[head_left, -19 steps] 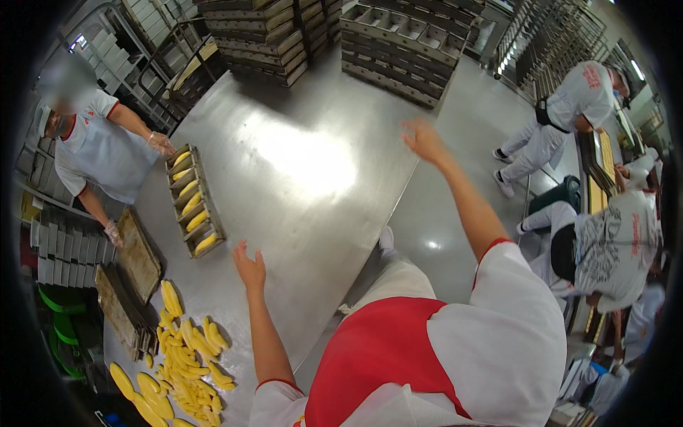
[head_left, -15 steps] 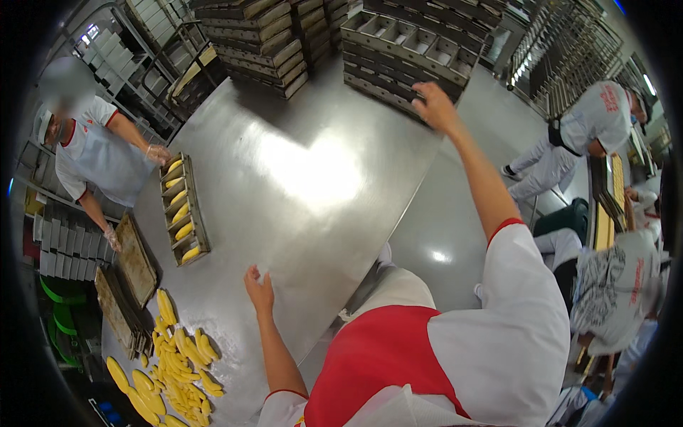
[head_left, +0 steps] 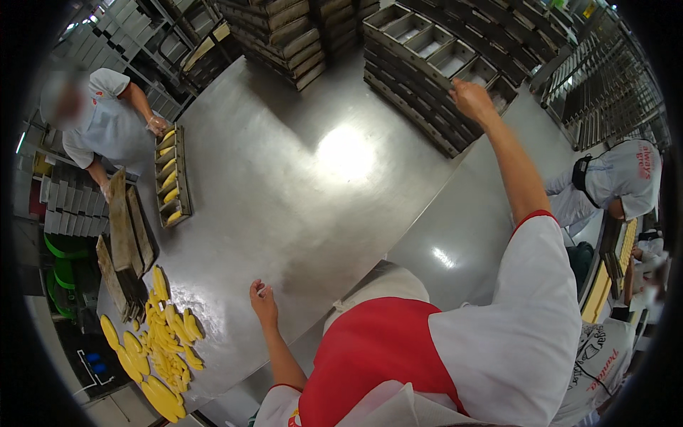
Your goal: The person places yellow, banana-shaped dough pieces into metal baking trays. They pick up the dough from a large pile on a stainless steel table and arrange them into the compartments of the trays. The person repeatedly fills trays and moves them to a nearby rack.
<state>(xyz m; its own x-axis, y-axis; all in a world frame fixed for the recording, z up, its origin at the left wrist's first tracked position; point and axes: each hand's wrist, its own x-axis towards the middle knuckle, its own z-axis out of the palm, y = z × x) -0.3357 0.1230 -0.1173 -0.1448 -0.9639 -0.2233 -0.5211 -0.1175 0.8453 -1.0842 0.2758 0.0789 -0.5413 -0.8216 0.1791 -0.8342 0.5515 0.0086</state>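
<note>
My right hand (head_left: 472, 101) reaches to the far right, its fingers closed over the near rim of a metal strap of loaf pans (head_left: 427, 51). That strap has a row of compartments and lies on top of a stack of similar ones. Over the near part of the steel table (head_left: 306, 245), my left hand (head_left: 264, 302) hangs with nothing in it, fingers loosely bent and apart. Left of it lie many yellow dough pieces (head_left: 168, 343), some long, some flat and oval.
Across the table a co-worker (head_left: 117, 128) touches a pan strap (head_left: 182, 178) holding yellow dough and lifts a flat metal tray (head_left: 122, 224). More stacked pans (head_left: 284, 43) stand at the back. Other people (head_left: 605, 178) work at the right near racks (head_left: 590, 78).
My right hand has moved onto the rim of the top loaf pan strap. My left hand's fingers have curled a little. The co-worker has tilted a flat tray up.
</note>
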